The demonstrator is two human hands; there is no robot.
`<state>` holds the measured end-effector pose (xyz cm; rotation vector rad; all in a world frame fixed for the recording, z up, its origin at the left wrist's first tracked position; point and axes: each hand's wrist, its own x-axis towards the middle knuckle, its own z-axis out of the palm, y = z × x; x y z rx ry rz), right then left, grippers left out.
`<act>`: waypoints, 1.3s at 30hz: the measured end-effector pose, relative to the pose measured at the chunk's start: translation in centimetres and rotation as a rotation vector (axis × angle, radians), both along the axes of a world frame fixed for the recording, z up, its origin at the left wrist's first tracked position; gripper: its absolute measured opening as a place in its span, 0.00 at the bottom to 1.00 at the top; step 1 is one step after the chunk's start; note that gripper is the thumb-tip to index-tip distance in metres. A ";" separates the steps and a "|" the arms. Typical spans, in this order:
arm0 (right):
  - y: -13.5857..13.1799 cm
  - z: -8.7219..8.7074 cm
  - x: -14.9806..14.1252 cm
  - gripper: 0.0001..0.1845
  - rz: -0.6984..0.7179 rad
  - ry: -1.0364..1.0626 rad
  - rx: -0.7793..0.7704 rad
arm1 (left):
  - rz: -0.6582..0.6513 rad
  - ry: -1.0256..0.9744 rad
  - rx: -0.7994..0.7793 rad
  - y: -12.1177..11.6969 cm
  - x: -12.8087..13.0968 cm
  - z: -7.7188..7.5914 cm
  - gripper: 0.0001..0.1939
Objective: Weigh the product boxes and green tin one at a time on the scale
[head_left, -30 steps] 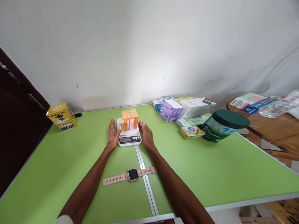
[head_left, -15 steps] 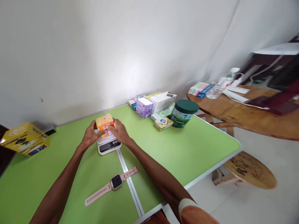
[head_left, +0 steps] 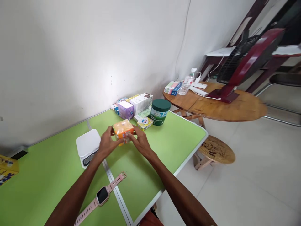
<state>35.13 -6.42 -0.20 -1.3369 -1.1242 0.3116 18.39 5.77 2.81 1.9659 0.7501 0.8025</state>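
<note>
Between my two hands is a small orange plastic-wrapped pack, roughly cube-shaped. My left hand closes on its left side and my right hand on its right, both thumbs along the front. The pack is over the green table, right of the white kitchen scale; whether its underside touches the table I cannot tell. Part of the scale's front is hidden behind my left hand and forearm. Nearer me, a pink-strapped smartwatch lies face up across the metal seam.
Just beyond the pack stand a purple pack, a white box, a small yellow box and a green tub. A yellow box sits at far left. On the right, a wooden table holds a water bottle and a fan.
Both hands have carried the orange pack off the scale and over to its right. The scale's white plate now shows bare. My view has turned to the right.
</note>
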 end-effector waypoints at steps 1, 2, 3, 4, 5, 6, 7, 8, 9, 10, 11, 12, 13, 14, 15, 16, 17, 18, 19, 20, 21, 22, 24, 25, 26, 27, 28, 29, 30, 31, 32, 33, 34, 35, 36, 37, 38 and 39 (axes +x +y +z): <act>-1.7 -0.2 1.4 0.27 -0.030 0.006 -0.023 | -0.039 -0.022 -0.013 -0.9 1.9 -0.8 0.31; -3.3 -0.4 2.7 0.27 -0.057 0.010 -0.050 | -0.071 -0.036 -0.021 -1.8 3.7 -1.7 0.31; -4.8 -0.6 4.1 0.27 -0.081 0.013 -0.078 | -0.094 -0.042 -0.025 -2.8 5.5 -2.4 0.31; -6.3 -0.8 5.4 0.27 -0.105 0.015 -0.106 | -0.111 -0.043 -0.027 -3.9 7.2 -3.0 0.30; -7.5 -0.9 6.6 0.28 -0.129 0.016 -0.131 | -0.126 -0.040 -0.028 -4.9 8.9 -3.5 0.30; -8.6 -1.1 7.8 0.29 -0.149 0.018 -0.148 | -0.137 -0.034 -0.028 -5.8 10.4 -3.9 0.30; -9.5 -1.2 8.9 0.30 -0.166 0.021 -0.160 | -0.146 -0.023 -0.029 -6.7 11.9 -4.2 0.31; -10.2 -1.3 10.0 0.31 -0.177 0.025 -0.169 | -0.150 -0.010 -0.027 -7.5 13.1 -4.3 0.32; -10.7 -1.4 10.9 0.31 -0.185 0.030 -0.176 | -0.150 0.006 -0.018 -8.1 14.3 -4.4 0.32; -11.1 -1.6 11.7 0.32 -0.188 0.035 -0.181 | -0.147 0.025 -0.002 -8.7 15.3 -4.6 0.33; -11.3 -1.8 12.5 0.33 -0.190 0.039 -0.184 | -0.141 0.041 0.023 -9.0 16.2 -4.7 0.33; -11.4 -2.0 13.1 0.33 -0.193 0.042 -0.186 | -0.134 0.051 0.055 -9.3 16.9 -4.8 0.33; -11.4 -2.2 13.7 0.34 -0.196 0.043 -0.189 | -0.127 0.054 0.090 -9.4 17.6 -5.0 0.34; -11.3 -2.5 14.2 0.34 -0.200 0.042 -0.192 | -0.122 0.052 0.127 -9.5 18.1 -5.2 0.36; -11.2 -2.7 14.7 0.33 -0.203 0.040 -0.196 | -0.116 0.050 0.163 -9.5 18.7 -5.4 0.37; -11.0 -2.8 15.2 0.33 -0.206 0.035 -0.204 | -0.108 0.048 0.199 -9.5 19.1 -5.6 0.38; -10.8 -3.0 15.7 0.32 -0.211 0.030 -0.212 | -0.098 0.050 0.233 -9.4 19.6 -5.8 0.39; -10.6 -3.1 16.1 0.32 -0.215 0.024 -0.220 | -0.085 0.058 0.263 -9.4 20.0 -6.0 0.39; -10.4 -3.1 16.5 0.32 -0.220 0.018 -0.226 | -0.070 0.069 0.288 -9.3 20.3 -6.1 0.40; -10.2 -3.1 16.9 0.32 -0.225 0.015 -0.230 | -0.058 0.078 0.306 -9.2 20.6 -6.2 0.40; -10.0 -3.1 17.1 0.33 -0.230 0.013 -0.234 | -0.049 0.085 0.318 -9.1 20.8 -6.2 0.40; -9.9 -3.1 17.3 0.34 -0.233 0.013 -0.236 | -0.046 0.089 0.322 -9.0 21.0 -6.2 0.41; -9.7 -2.9 17.3 0.35 -0.237 0.017 -0.240 | -0.060 0.087 0.307 -8.8 21.1 -6.2 0.41; -9.6 -2.8 17.2 0.35 -0.239 0.017 -0.244 | -0.074 0.085 0.288 -8.7 21.1 -6.1 0.41; -9.6 -2.6 17.0 0.35 -0.242 0.016 -0.250 | -0.091 0.085 0.264 -8.7 21.0 -6.0 0.41; -9.5 -2.4 16.8 0.35 -0.248 0.013 -0.257 | -0.109 0.087 0.238 -8.6 21.0 -5.8 0.40; -9.4 -2.2 16.7 0.35 -0.258 0.006 -0.264 | -0.125 0.091 0.212 -8.5 20.9 -5.5 0.40; -9.3 -1.9 16.6 0.35 -0.273 -0.004 -0.271 | -0.139 0.095 0.187 -8.4 21.0 -5.2 0.40; -9.2 -1.6 16.5 0.35 -0.292 -0.019 -0.281 | -0.147 0.101 0.164 -8.3 20.9 -4.8 0.40; -9.1 -1.3 16.3 0.36 -0.317 -0.037 -0.295 | -0.148 0.109 0.139 -8.3 20.9 -4.5 0.41; -9.2 -1.1 16.1 0.37 -0.348 -0.056 -0.318 | -0.145 0.120 0.114 -8.5 20.7 -4.1 0.42; -9.4 -0.9 15.7 0.37 -0.384 -0.075 -0.349 | -0.144 0.133 0.090 -8.7 20.4 -3.7 0.43; -9.7 -1.0 15.2 0.37 -0.428 -0.095 -0.385 | -0.152 0.144 0.072 -9.1 19.9 -3.5 0.42; -10.1 -1.2 14.7 0.36 -0.474 -0.108 -0.427 | -0.167 0.155 0.060 -9.4 19.4 -3.3 0.41; -10.5 -1.6 14.2 0.34 -0.519 -0.119 -0.461 | -0.214 0.153 0.065 -9.6 18.8 -3.2 0.38; -10.9 -2.3 13.8 0.30 -0.574 -0.132 -0.485 | -0.285 0.134 0.092 -9.7 18.2 -3.3 0.36; -11.0 -3.0 13.4 0.27 -0.639 -0.156 -0.474 | -0.338 0.120 0.123 -9.5 17.4 -3.4 0.35; -11.0 -3.8 12.9 0.23 -0.636 -0.208 -0.392 | -0.346 0.098 0.142 -9.1 16.4 -3.5 0.35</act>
